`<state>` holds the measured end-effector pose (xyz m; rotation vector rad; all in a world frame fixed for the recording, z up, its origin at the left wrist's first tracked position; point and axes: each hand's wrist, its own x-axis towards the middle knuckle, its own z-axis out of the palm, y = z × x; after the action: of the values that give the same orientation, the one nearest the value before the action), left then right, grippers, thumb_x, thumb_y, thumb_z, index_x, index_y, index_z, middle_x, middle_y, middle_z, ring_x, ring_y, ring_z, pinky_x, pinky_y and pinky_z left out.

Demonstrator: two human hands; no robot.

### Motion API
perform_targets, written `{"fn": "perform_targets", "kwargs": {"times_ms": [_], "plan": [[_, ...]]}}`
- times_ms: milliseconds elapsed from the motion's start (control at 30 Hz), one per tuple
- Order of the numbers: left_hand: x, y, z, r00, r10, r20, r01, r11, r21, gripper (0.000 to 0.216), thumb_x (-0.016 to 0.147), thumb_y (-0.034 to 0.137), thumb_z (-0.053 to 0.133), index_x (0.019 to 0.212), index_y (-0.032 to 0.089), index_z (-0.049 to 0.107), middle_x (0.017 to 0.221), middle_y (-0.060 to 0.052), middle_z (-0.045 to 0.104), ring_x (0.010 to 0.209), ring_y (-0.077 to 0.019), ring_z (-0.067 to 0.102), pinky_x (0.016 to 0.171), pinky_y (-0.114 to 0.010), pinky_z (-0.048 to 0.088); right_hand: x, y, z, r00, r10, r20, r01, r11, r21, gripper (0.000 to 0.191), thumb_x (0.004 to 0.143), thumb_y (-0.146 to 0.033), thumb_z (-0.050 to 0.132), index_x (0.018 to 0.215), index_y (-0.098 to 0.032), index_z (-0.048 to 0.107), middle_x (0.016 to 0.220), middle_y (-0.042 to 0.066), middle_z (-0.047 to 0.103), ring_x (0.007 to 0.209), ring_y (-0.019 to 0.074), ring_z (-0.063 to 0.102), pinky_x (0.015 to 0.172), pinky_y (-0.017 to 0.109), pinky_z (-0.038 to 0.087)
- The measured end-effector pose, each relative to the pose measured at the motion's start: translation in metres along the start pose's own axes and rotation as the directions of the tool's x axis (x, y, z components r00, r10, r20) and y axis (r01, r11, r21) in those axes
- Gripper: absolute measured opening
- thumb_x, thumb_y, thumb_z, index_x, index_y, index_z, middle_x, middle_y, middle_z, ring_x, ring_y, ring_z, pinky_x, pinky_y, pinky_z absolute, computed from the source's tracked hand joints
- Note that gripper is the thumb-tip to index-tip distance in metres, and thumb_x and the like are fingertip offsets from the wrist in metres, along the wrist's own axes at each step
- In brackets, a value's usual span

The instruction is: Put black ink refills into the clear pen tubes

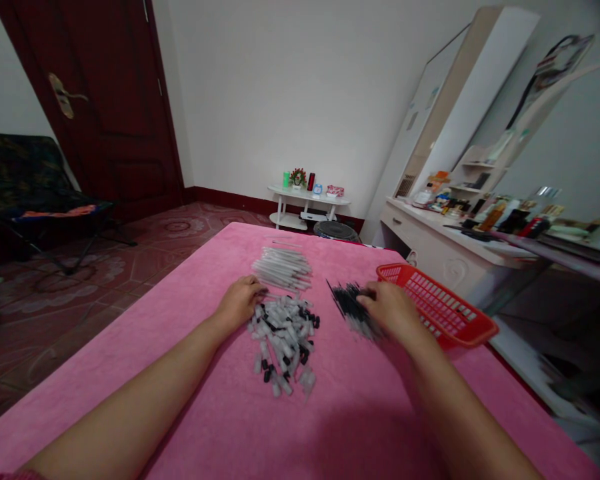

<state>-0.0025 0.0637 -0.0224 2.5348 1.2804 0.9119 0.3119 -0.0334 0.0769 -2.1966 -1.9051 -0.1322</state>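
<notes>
A pink cloth covers the table (330,413). My left hand (240,301) rests knuckles up, fingers curled, at the near end of a bundle of clear thin tubes (283,268) and beside a heap of small clear and black caps (285,340). What its fingers hold is hidden. My right hand (387,308) is blurred and lies on a pile of thin black rods (350,307), fingers bent over them.
A red plastic basket (440,307) sits at the table's right edge, just beyond my right hand. A dressing table (445,247) with bottles stands to the right. A low white side table (307,200), a dark red door (110,100) and a folding chair (35,193) stand farther off.
</notes>
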Motion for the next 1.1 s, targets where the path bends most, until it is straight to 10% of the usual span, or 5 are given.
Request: {"fn": "perform_targets", "kwargs": {"times_ms": [233,733,1100], "plan": [[-0.002,0.006,-0.005,0.997,-0.083,-0.002,0.083,0.996,0.039,0.022,0.073,0.013,0.053,0.085,0.019,0.071,0.083,-0.009,0.064,0.085,-0.0221,0.056,0.077,-0.031,0.043,-0.013,-0.031,0.043,0.990,0.022,0.137,-0.003,0.990,-0.144,0.018,0.076,-0.025,0.059,0.085,-0.014,0.070,0.090,0.018,0.069,0.088,0.0315,0.065,0.066,0.036,0.045],[-0.005,0.026,-0.004,0.989,0.008,-0.146,-0.040,0.975,-0.220,0.030,0.076,0.009,0.044,0.094,0.019,0.066,0.090,-0.005,0.068,0.087,-0.0188,0.061,0.078,-0.028,0.045,-0.023,-0.052,0.019,0.946,-0.319,-0.054,0.323,0.924,0.203,0.015,0.077,-0.017,0.054,0.080,-0.022,0.068,0.081,0.004,0.070,0.076,0.0171,0.063,0.064,0.024,0.037],[-0.006,0.030,-0.005,0.987,0.022,-0.162,-0.061,0.970,-0.237,0.026,0.077,0.008,0.046,0.092,0.018,0.065,0.089,-0.005,0.067,0.087,-0.0187,0.060,0.077,-0.028,0.044,-0.023,-0.052,0.018,0.944,-0.328,-0.042,0.330,0.928,0.172,0.017,0.078,-0.017,0.053,0.082,-0.022,0.069,0.084,0.004,0.071,0.079,0.0176,0.063,0.067,0.024,0.037]]}}
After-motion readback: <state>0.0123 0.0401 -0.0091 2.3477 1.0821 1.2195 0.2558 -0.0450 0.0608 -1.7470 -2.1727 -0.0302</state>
